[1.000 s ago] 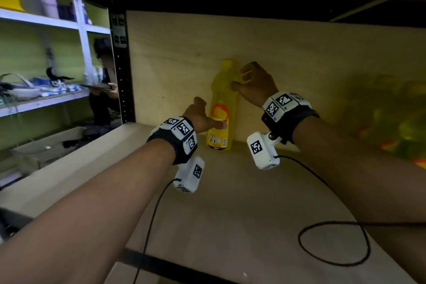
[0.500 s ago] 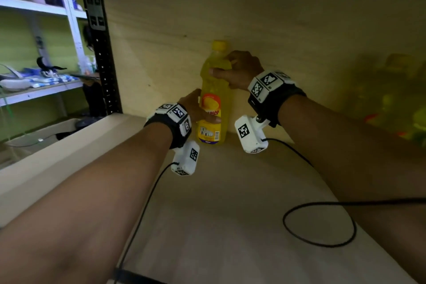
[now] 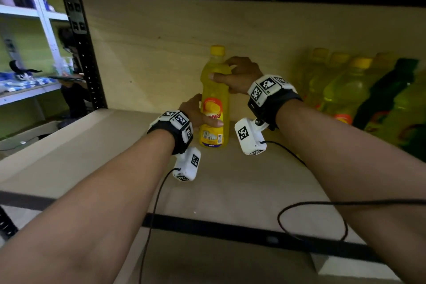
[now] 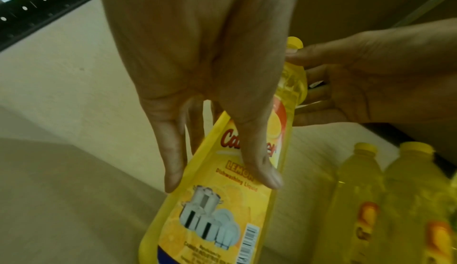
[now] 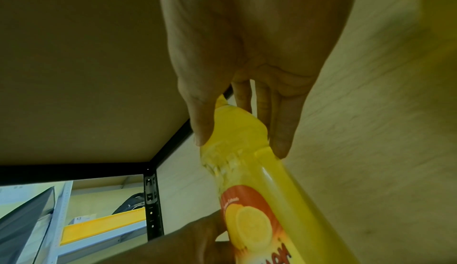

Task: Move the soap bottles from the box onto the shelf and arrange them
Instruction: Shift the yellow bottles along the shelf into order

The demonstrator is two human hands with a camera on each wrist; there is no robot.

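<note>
A yellow lemon dish-soap bottle [image 3: 214,99] with a yellow cap stands upright on the wooden shelf [image 3: 230,180], close to the back panel. My left hand [image 3: 196,114] grips its lower body, the thumb lying across the label [image 4: 257,162] and the fingers reaching behind. My right hand [image 3: 235,74] holds the bottle's shoulder just under the cap, thumb in front and fingers at the back [image 5: 279,135]. The bottle [image 5: 262,190] fills the lower right wrist view, and the left wrist view shows its label [image 4: 222,209]. More yellow bottles [image 3: 341,90] stand in a row to the right.
A dark green bottle [image 3: 387,92] stands among the row at the right. The shelf's black front rail [image 3: 207,226] and black upright post [image 3: 85,57] frame the bay. A black cable [image 3: 311,212] loops on the board. A person [image 3: 71,57] sits behind at the left.
Both hands have stayed on the bottle. My left thumb has come across the label and my right hand has slid from the neck to the shoulder. The head view has pulled back.
</note>
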